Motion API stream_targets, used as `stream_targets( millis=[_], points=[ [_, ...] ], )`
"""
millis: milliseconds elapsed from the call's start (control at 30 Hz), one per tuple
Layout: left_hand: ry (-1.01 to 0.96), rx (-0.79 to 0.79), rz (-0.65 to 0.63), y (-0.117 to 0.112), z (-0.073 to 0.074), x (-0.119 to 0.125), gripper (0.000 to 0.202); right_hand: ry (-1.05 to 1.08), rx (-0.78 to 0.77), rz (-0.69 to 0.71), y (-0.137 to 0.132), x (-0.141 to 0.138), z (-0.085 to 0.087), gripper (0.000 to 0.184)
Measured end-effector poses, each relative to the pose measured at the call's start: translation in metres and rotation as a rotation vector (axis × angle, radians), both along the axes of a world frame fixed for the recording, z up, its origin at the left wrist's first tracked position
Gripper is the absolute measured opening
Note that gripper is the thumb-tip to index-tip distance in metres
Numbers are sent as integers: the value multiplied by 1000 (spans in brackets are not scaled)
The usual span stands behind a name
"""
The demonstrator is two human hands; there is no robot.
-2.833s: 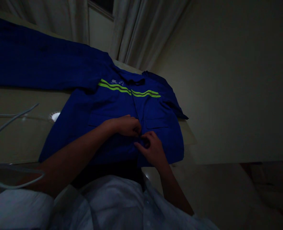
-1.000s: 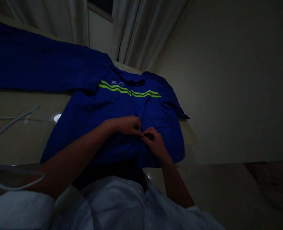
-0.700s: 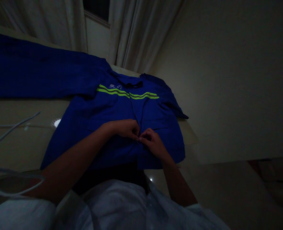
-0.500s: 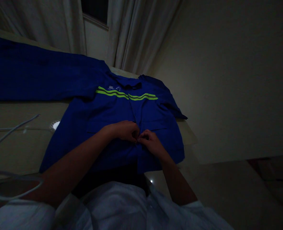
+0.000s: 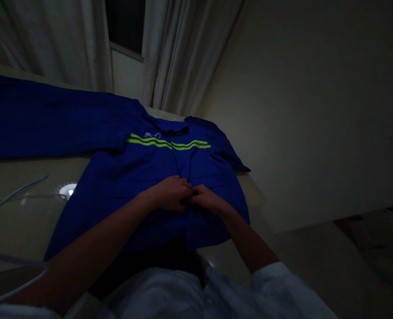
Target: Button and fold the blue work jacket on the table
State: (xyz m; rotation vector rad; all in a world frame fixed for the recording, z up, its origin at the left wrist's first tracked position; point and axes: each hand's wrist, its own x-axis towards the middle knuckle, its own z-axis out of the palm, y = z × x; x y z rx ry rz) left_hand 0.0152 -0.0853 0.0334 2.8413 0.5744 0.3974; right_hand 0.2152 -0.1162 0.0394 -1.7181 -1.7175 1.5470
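Closer together than in the earlier view, on a pale table (image 5: pixel 26 181), over a blue work jacket (image 5: pixel 143 164) spread flat: left hand (image 5: pixel 170 193) and right hand (image 5: pixel 208 199), curled nearly shut, fingertips (image 5: pixel 194 191) pinching the edges of the front opening (image 5: pixel 185 170), anything between them hidden.

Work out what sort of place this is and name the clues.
Probably a domestic room: long pale curtains at a window, and a blue work jacket spread on a pale tabletop.
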Motion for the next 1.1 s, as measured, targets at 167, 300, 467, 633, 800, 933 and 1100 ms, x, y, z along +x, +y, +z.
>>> stream_targets(
  millis=[167, 300, 467, 633, 800, 933, 1100],
  points=[
    [44, -16, 9, 0, -1, 2, 14, 7, 134, -20, -6, 2, -12, 16],
    [56, 6, 15, -2, -2, 5, 13, 53, 218, -46, -11, 5, -16, 15],
    [81, -8, 42, -4, 0, 7, 13, 78, 156, -91, -14, 11, -16, 23],
    [122, -66, 110, -4, 4, 7, 17, 110, 192, -74, -14, 14, -23, 17],
    [162, -220, 227, 0, 3, 6, 23, 125, 362, -41, -17, 13, -30, 13],
    [186, -256, 226, 1, 4, 5, 21, 99, 440, -4, -21, 14, -30, 11],
    [155, -179, 195, -2, 3, 6, 22, 88, 484, 11, -24, 14, -27, 10]
  ],
)
